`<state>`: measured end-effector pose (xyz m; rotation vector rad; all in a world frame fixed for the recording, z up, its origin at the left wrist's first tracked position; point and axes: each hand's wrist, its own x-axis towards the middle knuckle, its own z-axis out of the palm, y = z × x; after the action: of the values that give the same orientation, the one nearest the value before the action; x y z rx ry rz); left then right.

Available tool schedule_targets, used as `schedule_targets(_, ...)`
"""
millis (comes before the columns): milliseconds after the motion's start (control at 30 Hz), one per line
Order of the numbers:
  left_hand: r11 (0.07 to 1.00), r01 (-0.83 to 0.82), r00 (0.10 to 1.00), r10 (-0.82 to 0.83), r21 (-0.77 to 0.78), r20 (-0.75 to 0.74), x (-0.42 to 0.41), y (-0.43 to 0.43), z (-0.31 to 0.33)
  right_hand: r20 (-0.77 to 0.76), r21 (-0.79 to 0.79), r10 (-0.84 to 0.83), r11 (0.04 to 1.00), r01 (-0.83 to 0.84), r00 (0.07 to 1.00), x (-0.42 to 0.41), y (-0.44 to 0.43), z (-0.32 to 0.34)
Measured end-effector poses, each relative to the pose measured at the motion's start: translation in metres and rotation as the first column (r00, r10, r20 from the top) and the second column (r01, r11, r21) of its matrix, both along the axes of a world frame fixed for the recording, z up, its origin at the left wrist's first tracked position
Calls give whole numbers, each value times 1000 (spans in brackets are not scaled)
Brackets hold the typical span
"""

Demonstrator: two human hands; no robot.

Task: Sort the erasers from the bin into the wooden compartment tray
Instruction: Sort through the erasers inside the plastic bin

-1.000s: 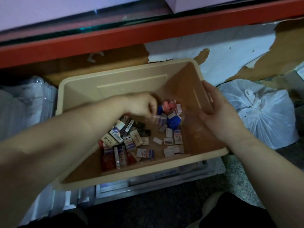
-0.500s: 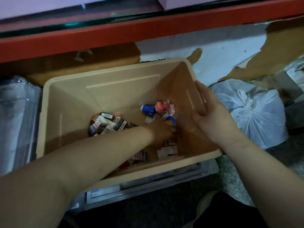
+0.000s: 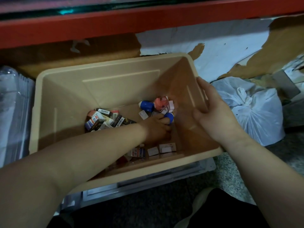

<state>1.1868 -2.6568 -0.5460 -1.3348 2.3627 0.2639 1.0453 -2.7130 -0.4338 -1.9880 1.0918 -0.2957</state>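
Note:
A beige plastic bin [image 3: 115, 66] holds loose erasers. Several boxed ones [image 3: 103, 120] are heaped at the left of its floor. Blue and pink figure-shaped ones [image 3: 154, 104] lie at the back right, and small white ones [image 3: 164, 149] lie near the front wall. My left hand [image 3: 156, 130] reaches down to the bin floor, fingers curled beside a blue-capped eraser [image 3: 169, 118]. What lies under the palm is hidden. My right hand [image 3: 213, 116] grips the bin's right wall, thumb inside. No wooden tray is in view.
A tied white plastic bag [image 3: 256, 112] sits just right of the bin. A red shelf beam [image 3: 131, 22] runs overhead at the back. Stacked clear plastic packs [image 3: 13, 112] stand to the left. A clear container [image 3: 148, 183] lies under the bin's front edge.
My left hand has dropped from the middle of the bin to its floor at the right. The boxed erasers now lie farther back and left. My right hand keeps its hold on the wall.

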Motion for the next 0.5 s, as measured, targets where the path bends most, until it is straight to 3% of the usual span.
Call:
schedule_targets(233,1000,1,1000,-1,21,-17,-4,3,3,-13,-7,-3,1000,3,1000,-1,-1,-3)
schedule_targets(300,992,13,997,-22,-127,-72,-8,6,3,-17,-11,-1,1000,1,1000,-1,-1,-3)
schedule_targets(433,961,53,997,-64,-273,-34,-9,6,-3,-22,-17,0,1000,-1,1000,-1,-1,-3)
schedule_targets(500,957,11,995,-41,-291,-96,-10,6,-1,-25,-16,1,1000,-1,1000,-1,-1,-3)
